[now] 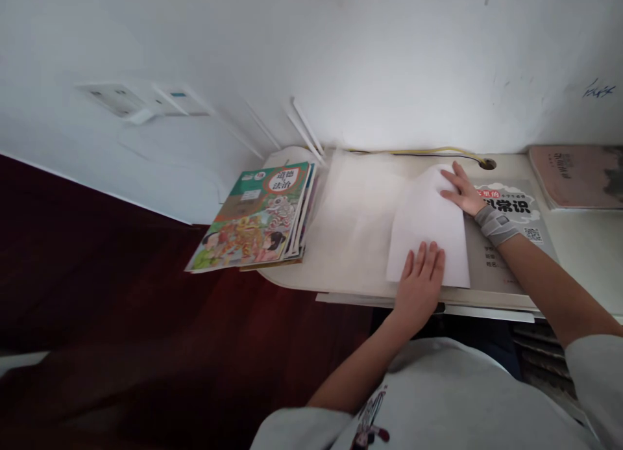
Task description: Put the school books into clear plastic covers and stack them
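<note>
A white sheet of paper [428, 226], which looks folded over at its far edge, lies partly across a grey book [509, 242] with black Chinese lettering on its cover. My left hand [421, 278] rests flat on the near part of the paper, fingers stretched out. At the paper's upper right edge is my right hand [462, 190], its fingers spread and touching the sheet. A grey band wraps the right wrist. Whether the sheet has one layer or more under my hands I cannot tell.
Several colourful textbooks [253, 216] are stacked at the desk's left end, overhanging its edge. A pinkish book [574, 174] lies at the right. Along the wall, a yellow cable [438, 150] runs to a hole in the white desk [350, 242]. Wall sockets [117, 99] are at left.
</note>
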The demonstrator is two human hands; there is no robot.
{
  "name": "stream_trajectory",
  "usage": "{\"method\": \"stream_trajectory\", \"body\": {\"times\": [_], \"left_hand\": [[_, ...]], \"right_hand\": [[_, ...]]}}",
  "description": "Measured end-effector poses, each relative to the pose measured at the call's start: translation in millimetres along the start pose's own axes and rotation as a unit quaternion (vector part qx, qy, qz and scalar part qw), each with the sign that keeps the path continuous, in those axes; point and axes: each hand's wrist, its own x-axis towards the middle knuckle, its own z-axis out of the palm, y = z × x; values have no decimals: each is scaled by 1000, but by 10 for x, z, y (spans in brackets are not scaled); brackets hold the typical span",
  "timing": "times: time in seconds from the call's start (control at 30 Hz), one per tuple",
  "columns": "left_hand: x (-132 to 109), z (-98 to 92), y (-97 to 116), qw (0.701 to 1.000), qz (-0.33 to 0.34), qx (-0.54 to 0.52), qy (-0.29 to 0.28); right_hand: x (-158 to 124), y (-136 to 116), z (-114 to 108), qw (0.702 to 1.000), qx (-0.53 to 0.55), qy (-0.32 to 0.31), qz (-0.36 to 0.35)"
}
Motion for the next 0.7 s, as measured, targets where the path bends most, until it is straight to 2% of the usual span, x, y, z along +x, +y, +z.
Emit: {"method": "stream_trajectory", "body": {"times": [0.07, 0.17, 0.3, 0.47, 0.57, 0.7], "left_hand": [[-32, -24, -46, 1000, -13, 12, 11], [-64, -20, -2, 1000, -20, 14, 8], [-66, 9, 135, 1000, -11, 2, -16], [-64, 21, 190, 999, 5, -11, -39], [-66, 14, 242, 999, 24, -22, -36], [-40, -18, 326, 998, 42, -30, -26]], "right_hand": [[-5, -54, 8, 999, -27, -23, -20], [-20, -96, 21, 997, -46, -45, -41], [-40, -69, 0, 999, -24, -25, -38], [-57, -58, -50, 999, 1, -24, -37], [-67, -64, -70, 999, 9, -26, -38], [-63, -35, -90, 1000, 9, 11, -26]]}}
